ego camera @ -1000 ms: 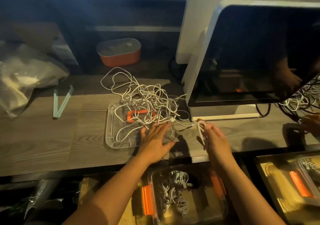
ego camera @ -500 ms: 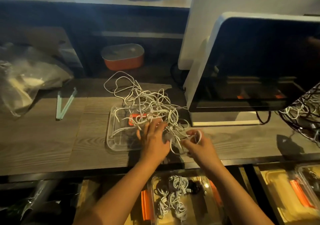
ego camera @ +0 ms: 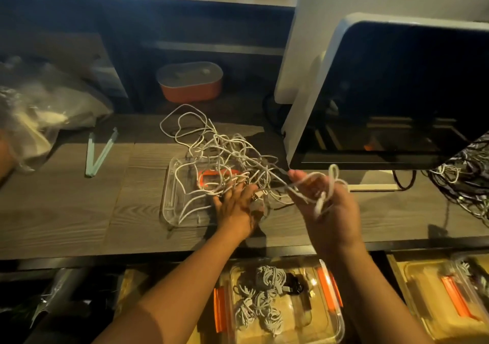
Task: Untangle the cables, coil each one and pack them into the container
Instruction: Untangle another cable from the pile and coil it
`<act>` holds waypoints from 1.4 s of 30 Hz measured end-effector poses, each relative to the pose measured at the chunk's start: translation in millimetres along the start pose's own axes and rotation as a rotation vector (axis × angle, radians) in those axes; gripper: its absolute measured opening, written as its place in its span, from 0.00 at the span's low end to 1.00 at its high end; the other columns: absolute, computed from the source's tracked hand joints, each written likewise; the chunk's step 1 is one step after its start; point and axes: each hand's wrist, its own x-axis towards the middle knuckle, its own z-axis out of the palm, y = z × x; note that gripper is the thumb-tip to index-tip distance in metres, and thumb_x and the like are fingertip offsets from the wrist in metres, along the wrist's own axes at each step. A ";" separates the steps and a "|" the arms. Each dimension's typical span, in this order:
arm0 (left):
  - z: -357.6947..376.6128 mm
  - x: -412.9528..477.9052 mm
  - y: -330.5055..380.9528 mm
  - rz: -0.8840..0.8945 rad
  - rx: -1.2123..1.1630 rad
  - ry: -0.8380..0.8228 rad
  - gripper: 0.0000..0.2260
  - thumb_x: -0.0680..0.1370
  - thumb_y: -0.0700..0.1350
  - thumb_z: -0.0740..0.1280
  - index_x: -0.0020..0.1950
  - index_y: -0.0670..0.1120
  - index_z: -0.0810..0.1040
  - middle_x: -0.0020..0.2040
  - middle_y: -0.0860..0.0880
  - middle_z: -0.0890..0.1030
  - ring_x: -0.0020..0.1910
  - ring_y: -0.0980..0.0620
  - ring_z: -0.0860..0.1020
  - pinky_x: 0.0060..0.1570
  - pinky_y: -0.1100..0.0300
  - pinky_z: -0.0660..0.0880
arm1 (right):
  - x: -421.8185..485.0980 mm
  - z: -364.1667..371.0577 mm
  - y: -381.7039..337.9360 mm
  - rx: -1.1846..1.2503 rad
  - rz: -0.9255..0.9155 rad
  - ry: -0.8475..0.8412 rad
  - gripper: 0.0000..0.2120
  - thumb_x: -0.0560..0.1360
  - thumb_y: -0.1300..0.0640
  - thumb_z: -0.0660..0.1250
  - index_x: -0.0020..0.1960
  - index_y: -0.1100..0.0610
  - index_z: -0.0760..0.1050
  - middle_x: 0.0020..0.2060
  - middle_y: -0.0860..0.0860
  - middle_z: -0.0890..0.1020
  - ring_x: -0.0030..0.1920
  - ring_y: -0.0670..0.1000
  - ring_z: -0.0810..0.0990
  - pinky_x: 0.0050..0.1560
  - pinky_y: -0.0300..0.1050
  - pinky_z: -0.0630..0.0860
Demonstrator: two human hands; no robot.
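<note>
Wood-grain counter [ego camera: 66,211] carrying white cable tangle [ego camera: 219,153] lying across clear tray [ego camera: 169,201], left hand [ego camera: 235,209] pressing tangle, fingers spread, right hand [ego camera: 330,211] pinching looped cable [ego camera: 320,203] just right, container [ego camera: 312,322] holding coiled cables [ego camera: 264,298] sitting nearer, below.

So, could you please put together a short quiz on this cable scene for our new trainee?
1. True or false: the right hand grips a loop of white cable.
2. Where do the coiled cables lie? A on the monitor; B in the clear container below the table; C in the orange box.
3. Fill in: the left hand presses on the ___ of cables.
Key: 1 true; 2 B; 3 tangle.
</note>
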 end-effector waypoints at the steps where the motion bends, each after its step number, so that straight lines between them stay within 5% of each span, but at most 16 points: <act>1: -1.1 1.2 0.7 -0.004 0.003 -0.004 0.23 0.78 0.59 0.57 0.72 0.57 0.59 0.77 0.51 0.54 0.75 0.46 0.51 0.70 0.38 0.42 | 0.0 2.9 -6.3 -0.050 -0.030 -0.003 0.13 0.78 0.55 0.58 0.39 0.57 0.77 0.38 0.54 0.82 0.44 0.53 0.81 0.53 0.51 0.76; 4: -8.4 2.2 8.2 -0.014 0.010 0.042 0.19 0.78 0.60 0.56 0.67 0.56 0.65 0.75 0.50 0.57 0.74 0.46 0.52 0.70 0.37 0.42 | 9.9 -3.2 -1.1 -0.653 -0.066 0.018 0.04 0.77 0.52 0.63 0.46 0.52 0.71 0.38 0.50 0.77 0.35 0.45 0.77 0.35 0.42 0.77; 9: -14.1 -1.8 16.1 0.042 -0.018 0.213 0.13 0.79 0.57 0.58 0.60 0.55 0.72 0.72 0.50 0.63 0.73 0.47 0.53 0.70 0.38 0.41 | 19.2 -35.4 36.2 -1.418 0.141 -0.265 0.07 0.74 0.49 0.68 0.41 0.51 0.76 0.37 0.50 0.81 0.38 0.49 0.80 0.44 0.50 0.81; 11: -13.0 -6.0 12.8 0.070 -0.067 0.287 0.13 0.79 0.53 0.60 0.62 0.55 0.72 0.71 0.52 0.65 0.72 0.48 0.56 0.71 0.40 0.44 | 16.6 -37.4 39.5 -1.365 0.114 -0.286 0.07 0.74 0.51 0.69 0.40 0.53 0.77 0.35 0.51 0.81 0.36 0.47 0.80 0.41 0.47 0.80; 14: -10.6 -11.7 9.6 0.057 -0.129 0.373 0.14 0.77 0.48 0.63 0.63 0.54 0.73 0.71 0.52 0.66 0.70 0.48 0.59 0.70 0.42 0.49 | 11.9 -28.1 29.0 -0.976 0.000 -0.233 0.05 0.76 0.58 0.66 0.43 0.59 0.78 0.35 0.50 0.81 0.33 0.45 0.79 0.35 0.41 0.75; 16: -6.6 -13.7 7.8 0.066 -0.109 0.310 0.15 0.76 0.49 0.64 0.63 0.55 0.72 0.74 0.52 0.60 0.72 0.47 0.56 0.71 0.41 0.46 | 10.0 -20.6 22.0 -0.742 -0.021 -0.167 0.06 0.76 0.60 0.65 0.49 0.61 0.79 0.43 0.48 0.83 0.40 0.46 0.82 0.40 0.39 0.77; 20: -4.0 -11.5 7.0 0.059 -0.105 0.156 0.16 0.77 0.56 0.61 0.65 0.58 0.70 0.77 0.55 0.53 0.74 0.48 0.50 0.70 0.40 0.40 | 5.6 -5.2 19.4 -0.534 -0.052 -0.053 0.14 0.75 0.59 0.67 0.47 0.72 0.72 0.45 0.68 0.79 0.49 0.69 0.77 0.46 0.58 0.76; 23: -7.0 -8.5 6.2 0.033 -0.077 0.141 0.15 0.77 0.56 0.60 0.63 0.55 0.70 0.77 0.53 0.53 0.75 0.48 0.49 0.70 0.41 0.40 | 5.6 -3.3 16.5 -0.628 -0.047 0.035 0.10 0.75 0.58 0.66 0.43 0.66 0.72 0.38 0.64 0.78 0.38 0.63 0.77 0.38 0.50 0.75; 27: -9.9 -1.9 8.2 -0.001 0.005 0.168 0.15 0.77 0.59 0.60 0.60 0.55 0.70 0.75 0.51 0.59 0.75 0.47 0.51 0.71 0.42 0.43 | 9.6 -18.7 23.8 -1.047 0.163 -0.113 0.09 0.73 0.54 0.70 0.49 0.54 0.72 0.41 0.50 0.80 0.38 0.46 0.79 0.34 0.39 0.75; 29: -7.3 0.9 10.7 -0.007 0.021 0.169 0.15 0.77 0.60 0.59 0.61 0.56 0.69 0.72 0.51 0.62 0.73 0.47 0.54 0.71 0.42 0.46 | 11.5 -27.6 30.6 -1.165 0.278 -0.164 0.15 0.71 0.54 0.72 0.54 0.51 0.69 0.46 0.49 0.79 0.43 0.47 0.80 0.39 0.41 0.77; 32: -3.7 4.7 11.1 -0.025 -0.016 0.182 0.13 0.77 0.58 0.60 0.59 0.56 0.69 0.71 0.51 0.64 0.72 0.47 0.56 0.71 0.43 0.49 | 7.3 -33.5 40.9 -1.273 0.263 -0.297 0.03 0.74 0.54 0.68 0.46 0.51 0.75 0.43 0.50 0.81 0.43 0.48 0.82 0.47 0.50 0.81; 35: -6.4 4.3 10.4 -0.046 -0.024 0.169 0.12 0.77 0.56 0.62 0.59 0.57 0.70 0.71 0.52 0.65 0.72 0.47 0.58 0.71 0.41 0.49 | 2.2 -32.2 40.2 -1.284 0.083 -0.353 0.07 0.77 0.51 0.64 0.42 0.50 0.76 0.37 0.49 0.81 0.38 0.45 0.80 0.43 0.46 0.80; 38: -10.2 -0.9 8.1 -0.036 -0.009 0.094 0.16 0.77 0.55 0.62 0.64 0.57 0.67 0.73 0.51 0.61 0.73 0.46 0.55 0.71 0.39 0.45 | 3.8 -27.7 29.3 -1.032 0.007 -0.275 0.10 0.78 0.53 0.63 0.39 0.52 0.75 0.30 0.48 0.78 0.32 0.45 0.76 0.37 0.45 0.74; 42: -19.1 -14.5 12.7 0.082 0.060 0.128 0.25 0.77 0.51 0.63 0.72 0.58 0.60 0.77 0.53 0.50 0.75 0.48 0.50 0.71 0.39 0.46 | 12.4 -32.9 25.9 -0.884 -0.103 -0.153 0.07 0.78 0.56 0.63 0.43 0.53 0.77 0.36 0.49 0.80 0.37 0.46 0.78 0.37 0.40 0.73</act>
